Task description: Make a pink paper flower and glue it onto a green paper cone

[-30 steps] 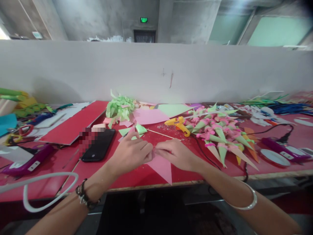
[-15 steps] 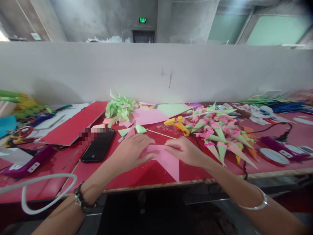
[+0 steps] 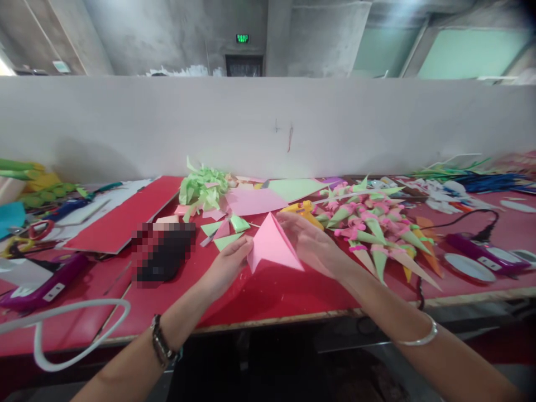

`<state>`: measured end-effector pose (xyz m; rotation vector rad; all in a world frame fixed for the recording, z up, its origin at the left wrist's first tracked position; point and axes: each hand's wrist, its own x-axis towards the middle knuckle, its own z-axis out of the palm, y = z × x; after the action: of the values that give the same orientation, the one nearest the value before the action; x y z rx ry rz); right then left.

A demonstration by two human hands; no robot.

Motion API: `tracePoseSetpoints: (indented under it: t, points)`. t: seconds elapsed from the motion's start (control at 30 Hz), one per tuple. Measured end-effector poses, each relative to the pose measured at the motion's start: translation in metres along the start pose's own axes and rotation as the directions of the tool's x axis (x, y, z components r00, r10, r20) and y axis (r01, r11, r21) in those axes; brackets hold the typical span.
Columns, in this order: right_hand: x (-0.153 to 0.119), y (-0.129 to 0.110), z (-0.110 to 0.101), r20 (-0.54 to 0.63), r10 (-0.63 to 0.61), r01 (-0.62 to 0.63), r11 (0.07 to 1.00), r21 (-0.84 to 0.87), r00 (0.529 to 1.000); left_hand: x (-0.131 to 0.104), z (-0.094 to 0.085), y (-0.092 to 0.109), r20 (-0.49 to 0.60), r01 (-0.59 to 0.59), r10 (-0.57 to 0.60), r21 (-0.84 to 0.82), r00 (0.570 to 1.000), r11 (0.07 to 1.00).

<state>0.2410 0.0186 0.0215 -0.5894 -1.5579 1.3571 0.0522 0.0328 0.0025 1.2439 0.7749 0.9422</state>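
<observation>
A folded sheet of pink paper (image 3: 271, 245) stands above the red table, its point up and its lower edge spread. My left hand (image 3: 232, 259) pinches the paper's left edge between thumb and fingers. Along the right edge, my right hand (image 3: 312, 245) has its fingers stretched out and partly behind the paper; whether they touch it is hard to see. Just behind that hand lies a yellow glue gun (image 3: 302, 207), partly covered by it. Green and pink paper scraps (image 3: 228, 228) lie beyond my left hand.
To the right is a pile of pink and green paper cones (image 3: 372, 223). A blurred-out black phone (image 3: 163, 257) and a red board (image 3: 125, 215) lie left. Crumpled green paper (image 3: 205, 187) sits at the back. Purple power strips (image 3: 488, 254) and a white cable loop (image 3: 84, 304) flank the work area.
The pink paper has been raised from the table and turned, its point now upward. My left hand has drawn back to its left edge; my right hand's fingers have straightened.
</observation>
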Motion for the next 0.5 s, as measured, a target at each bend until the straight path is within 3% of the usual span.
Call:
tracePoseSetpoints:
  t: [0.13, 0.33, 0.5]
  points:
    - [0.003, -0.001, 0.013, -0.046, -0.041, 0.029, 0.97, -0.243, 0.998, -0.002, 0.005, -0.004, 0.003, 0.008, -0.008, -0.007, 1.0, 1.0]
    - [0.013, 0.001, 0.02, -0.258, -0.191, 0.015, 0.828, -0.561, 0.947, -0.001, 0.004, -0.002, 0.065, -0.042, 0.028, 0.238, 0.997, 0.97]
    - [0.016, 0.003, 0.014, -0.27, -0.214, -0.029, 0.731, -0.681, 0.939, -0.002, 0.002, -0.001, 0.018, -0.124, 0.126, 0.366, 0.992, 0.922]
